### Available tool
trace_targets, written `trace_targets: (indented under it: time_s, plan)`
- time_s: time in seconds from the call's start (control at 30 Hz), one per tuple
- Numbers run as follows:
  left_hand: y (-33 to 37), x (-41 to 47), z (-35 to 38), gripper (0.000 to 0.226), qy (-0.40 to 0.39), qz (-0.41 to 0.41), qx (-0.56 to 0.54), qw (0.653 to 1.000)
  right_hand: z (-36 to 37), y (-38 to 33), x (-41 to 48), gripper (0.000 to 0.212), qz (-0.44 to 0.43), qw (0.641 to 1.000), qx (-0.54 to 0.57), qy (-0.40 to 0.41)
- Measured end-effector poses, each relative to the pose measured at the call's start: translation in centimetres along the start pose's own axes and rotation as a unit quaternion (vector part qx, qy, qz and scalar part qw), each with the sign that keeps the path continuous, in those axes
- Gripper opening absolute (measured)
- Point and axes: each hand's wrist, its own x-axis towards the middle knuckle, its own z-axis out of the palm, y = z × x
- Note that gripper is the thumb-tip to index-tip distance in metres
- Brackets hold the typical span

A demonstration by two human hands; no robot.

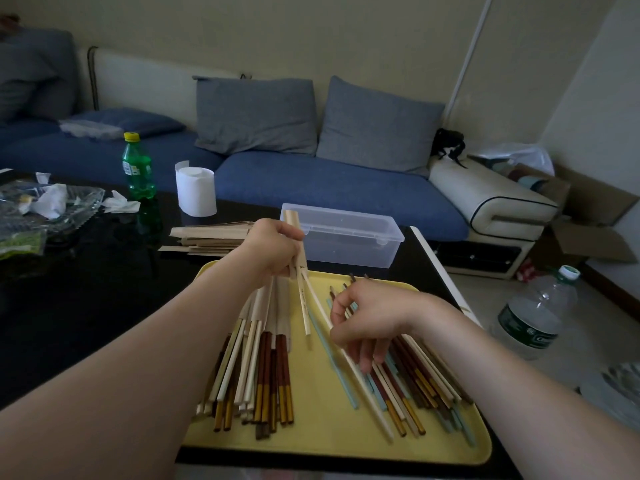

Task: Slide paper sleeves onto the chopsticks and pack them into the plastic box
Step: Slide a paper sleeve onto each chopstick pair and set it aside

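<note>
Left hand (273, 251), frame centre: fingers closed round a paper sleeve (293, 220), one pale chopstick (304, 310) protruding below it. Right hand (370, 320), centre right: thumb and forefinger pinch a second chopstick (367, 393), remaining fingers curled onto loose chopsticks (415, 375) on the yellow tray (329, 441). Box (346, 237) stands behind the tray.

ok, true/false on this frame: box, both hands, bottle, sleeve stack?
1. The clear rectangular plastic box holds no chopsticks. True.
2. The left hand is empty. False: it grips a pale paper sleeve with chopsticks poking out below.
3. The right hand is at the loose chopsticks on the yellow plastic tray. True.
4. The green plastic bottle has a red cap. False: the cap is yellow.
5. The stack of flat paper sleeves lies right of the box. False: it lies left of it.
</note>
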Motion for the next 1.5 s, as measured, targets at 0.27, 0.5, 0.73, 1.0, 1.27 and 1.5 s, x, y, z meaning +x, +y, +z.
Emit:
trace_targets:
  time_s: [0.27, 0.5, 0.73, 1.0, 1.27, 1.5]
  plan:
    - [0.3, -0.3, 0.0, 0.021, -0.101, 0.004, -0.005, 0.995, 0.3, 0.2, 0.7, 0.017, -0.036, 0.989, 0.119, 0.073]
    - [0.7, -0.9, 0.0, 0.026, -0.188, -0.035, 0.018, 0.981, 0.6, 0.5, 1.7, 0.046, -0.054, 0.948, 0.265, 0.169]
    - [0.8, -0.6, 0.0, 0.021, -0.104, -0.021, -0.005, 0.994, 0.5, 0.3, 1.7, 0.048, -0.022, 0.938, 0.303, 0.168]
    - [1.0, -1.3, -0.8, 0.022, -0.161, -0.072, 0.043, 0.983, 1.1, -0.7, 1.9, 0.037, -0.015, 0.944, 0.298, 0.14]
    - [-0.6, 0.5, -1.8, 0.024, 0.094, 0.025, 0.387, 0.917, 2.4, -2.8, 3.3, 0.019, 0.048, 0.969, 0.239, 0.029]
    - [-2.2, 1.3, -3.1, 0.052, 0.111, 0.036, 0.496, 0.86, 3.4, -4.3, 5.0, 0.032, 0.072, 0.994, 0.072, 0.04]
